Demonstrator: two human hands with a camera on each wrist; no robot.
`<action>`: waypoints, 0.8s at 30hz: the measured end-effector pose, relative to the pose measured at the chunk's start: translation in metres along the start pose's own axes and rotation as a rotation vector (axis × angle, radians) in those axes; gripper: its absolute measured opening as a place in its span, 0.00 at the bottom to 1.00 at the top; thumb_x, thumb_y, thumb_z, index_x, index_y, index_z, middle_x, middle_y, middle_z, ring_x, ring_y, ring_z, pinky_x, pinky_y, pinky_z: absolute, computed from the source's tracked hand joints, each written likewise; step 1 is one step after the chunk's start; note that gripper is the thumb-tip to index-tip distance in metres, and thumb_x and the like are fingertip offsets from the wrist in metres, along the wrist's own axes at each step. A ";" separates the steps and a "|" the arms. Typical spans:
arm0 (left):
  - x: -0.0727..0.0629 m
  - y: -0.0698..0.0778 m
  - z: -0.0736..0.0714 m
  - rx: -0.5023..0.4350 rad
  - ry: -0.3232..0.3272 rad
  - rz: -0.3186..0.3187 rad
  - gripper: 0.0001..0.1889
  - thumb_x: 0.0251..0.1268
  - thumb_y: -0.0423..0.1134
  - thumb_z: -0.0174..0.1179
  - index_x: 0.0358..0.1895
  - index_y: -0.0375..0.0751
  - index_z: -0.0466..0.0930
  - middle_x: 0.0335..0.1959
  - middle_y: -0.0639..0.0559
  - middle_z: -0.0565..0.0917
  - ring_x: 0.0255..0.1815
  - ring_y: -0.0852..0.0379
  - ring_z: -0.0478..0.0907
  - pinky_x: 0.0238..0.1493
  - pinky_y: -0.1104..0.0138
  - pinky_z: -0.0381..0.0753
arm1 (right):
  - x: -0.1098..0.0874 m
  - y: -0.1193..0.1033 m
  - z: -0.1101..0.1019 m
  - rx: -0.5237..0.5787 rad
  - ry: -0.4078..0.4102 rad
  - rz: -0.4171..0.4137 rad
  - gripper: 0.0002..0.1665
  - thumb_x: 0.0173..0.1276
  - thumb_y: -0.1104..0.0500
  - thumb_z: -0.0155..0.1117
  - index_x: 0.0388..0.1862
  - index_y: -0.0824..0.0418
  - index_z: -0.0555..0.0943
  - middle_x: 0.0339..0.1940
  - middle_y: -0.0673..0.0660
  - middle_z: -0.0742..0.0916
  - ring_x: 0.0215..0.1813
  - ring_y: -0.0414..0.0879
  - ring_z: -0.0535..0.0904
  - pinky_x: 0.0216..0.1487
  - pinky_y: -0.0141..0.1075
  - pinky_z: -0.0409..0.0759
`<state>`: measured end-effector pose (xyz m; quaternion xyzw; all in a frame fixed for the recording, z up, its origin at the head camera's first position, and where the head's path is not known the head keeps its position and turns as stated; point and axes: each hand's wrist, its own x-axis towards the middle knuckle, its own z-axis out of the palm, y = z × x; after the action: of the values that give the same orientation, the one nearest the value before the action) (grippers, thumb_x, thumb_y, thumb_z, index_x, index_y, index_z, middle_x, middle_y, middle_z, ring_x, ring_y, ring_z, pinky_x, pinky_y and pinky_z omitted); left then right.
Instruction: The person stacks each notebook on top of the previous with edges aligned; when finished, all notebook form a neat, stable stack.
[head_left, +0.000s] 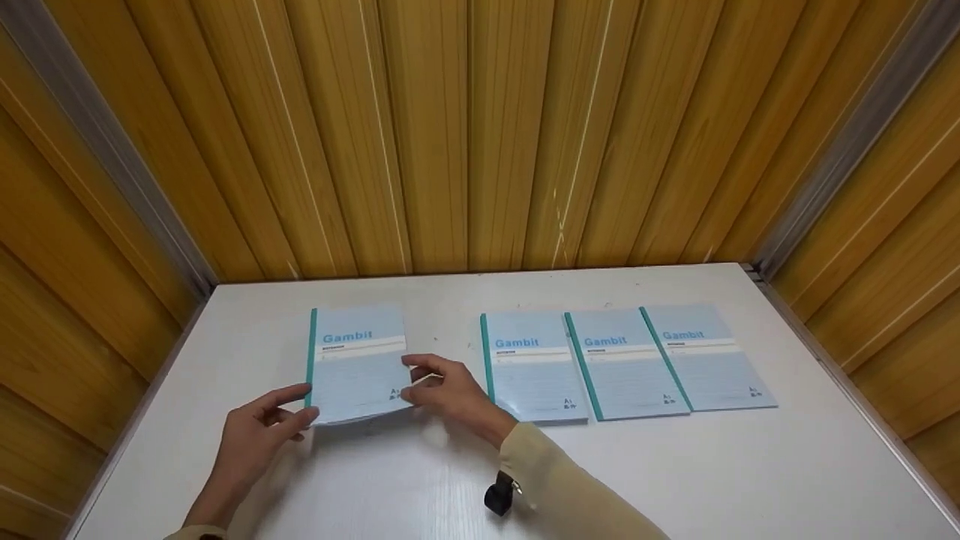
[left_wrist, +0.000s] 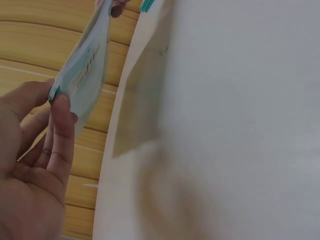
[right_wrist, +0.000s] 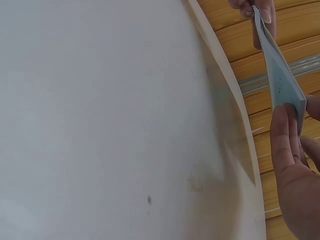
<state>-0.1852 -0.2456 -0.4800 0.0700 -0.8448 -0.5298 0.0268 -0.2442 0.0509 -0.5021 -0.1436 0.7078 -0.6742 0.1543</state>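
Note:
A light-blue notebook (head_left: 356,379) with a green spine and "Gambit" on its cover is held up off the white table, cover facing up. My left hand (head_left: 251,439) pinches it at the lower spine edge between thumb and fingers. On the opposite side, the right hand (head_left: 454,394) grips the right edge near the lower corner. The left wrist view shows the notebook (left_wrist: 90,72) raised above its shadow, thumb and fingers on either face. Seen from the right wrist, fingers (right_wrist: 282,140) lie against the notebook's underside (right_wrist: 281,82). Its bottom edge bows slightly.
To the right, three matching notebooks lie in a row: one nearest (head_left: 536,386), a middle one (head_left: 634,379) and a far-right one (head_left: 716,367). They lie flat on the white table (head_left: 405,480). Yellow wood-look panels (head_left: 427,135) wall the back and sides.

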 end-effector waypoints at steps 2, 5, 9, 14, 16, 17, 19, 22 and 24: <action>0.000 0.004 0.006 -0.009 -0.006 0.016 0.24 0.68 0.38 0.75 0.65 0.37 0.85 0.58 0.43 0.87 0.35 0.49 0.84 0.38 0.67 0.85 | -0.004 -0.002 -0.008 -0.004 -0.004 -0.019 0.32 0.69 0.62 0.75 0.72 0.59 0.80 0.54 0.57 0.83 0.52 0.48 0.86 0.55 0.50 0.86; -0.001 0.012 0.015 -0.028 -0.010 0.046 0.23 0.67 0.36 0.75 0.64 0.36 0.85 0.59 0.42 0.87 0.35 0.49 0.84 0.38 0.68 0.86 | -0.011 -0.005 -0.020 -0.019 -0.015 -0.048 0.33 0.70 0.62 0.74 0.73 0.60 0.78 0.55 0.58 0.83 0.53 0.49 0.86 0.56 0.51 0.86; -0.001 0.021 0.029 -0.065 -0.028 0.095 0.22 0.65 0.34 0.76 0.61 0.37 0.87 0.56 0.44 0.88 0.34 0.49 0.85 0.37 0.65 0.87 | -0.020 -0.006 -0.038 -0.063 -0.006 -0.080 0.33 0.72 0.62 0.73 0.75 0.62 0.77 0.55 0.59 0.82 0.54 0.49 0.86 0.56 0.51 0.85; 0.001 0.027 0.046 -0.117 -0.059 0.138 0.20 0.62 0.30 0.77 0.58 0.38 0.88 0.55 0.46 0.89 0.34 0.47 0.85 0.36 0.64 0.87 | -0.032 -0.004 -0.056 -0.100 0.018 -0.071 0.34 0.73 0.61 0.73 0.75 0.62 0.76 0.55 0.59 0.82 0.54 0.50 0.85 0.52 0.42 0.86; 0.001 0.029 0.053 -0.124 -0.069 0.147 0.20 0.61 0.30 0.77 0.58 0.37 0.88 0.56 0.46 0.88 0.34 0.49 0.85 0.35 0.66 0.87 | -0.037 -0.004 -0.062 -0.112 0.027 -0.066 0.34 0.73 0.60 0.74 0.76 0.61 0.76 0.56 0.59 0.82 0.54 0.50 0.85 0.49 0.37 0.85; 0.001 0.030 0.057 -0.129 -0.073 0.149 0.20 0.61 0.30 0.77 0.58 0.38 0.88 0.56 0.46 0.88 0.34 0.50 0.85 0.35 0.66 0.87 | -0.039 -0.004 -0.065 -0.120 0.032 -0.062 0.34 0.72 0.60 0.74 0.76 0.61 0.76 0.56 0.59 0.82 0.54 0.50 0.85 0.49 0.36 0.85; 0.000 0.033 0.064 -0.142 -0.083 0.155 0.20 0.61 0.30 0.77 0.58 0.38 0.88 0.56 0.46 0.88 0.34 0.50 0.85 0.35 0.66 0.87 | -0.044 -0.003 -0.071 -0.134 0.036 -0.065 0.34 0.73 0.59 0.74 0.76 0.60 0.76 0.57 0.59 0.81 0.54 0.50 0.84 0.49 0.35 0.85; -0.001 0.036 0.074 -0.160 -0.100 0.165 0.20 0.61 0.30 0.77 0.58 0.37 0.88 0.56 0.46 0.88 0.34 0.51 0.85 0.35 0.66 0.87 | -0.050 -0.001 -0.081 -0.160 0.050 -0.071 0.35 0.73 0.59 0.74 0.76 0.60 0.76 0.57 0.59 0.82 0.54 0.50 0.84 0.50 0.34 0.84; -0.001 0.039 0.081 -0.166 -0.107 0.165 0.20 0.61 0.31 0.78 0.57 0.38 0.88 0.55 0.47 0.88 0.35 0.52 0.85 0.35 0.66 0.87 | -0.055 0.000 -0.088 -0.176 0.058 -0.074 0.35 0.73 0.58 0.74 0.76 0.61 0.76 0.57 0.59 0.82 0.54 0.51 0.84 0.51 0.34 0.84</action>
<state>-0.1971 -0.1569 -0.4803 -0.0305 -0.8013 -0.5967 0.0310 -0.2307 0.1535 -0.4965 -0.1631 0.7627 -0.6185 0.0955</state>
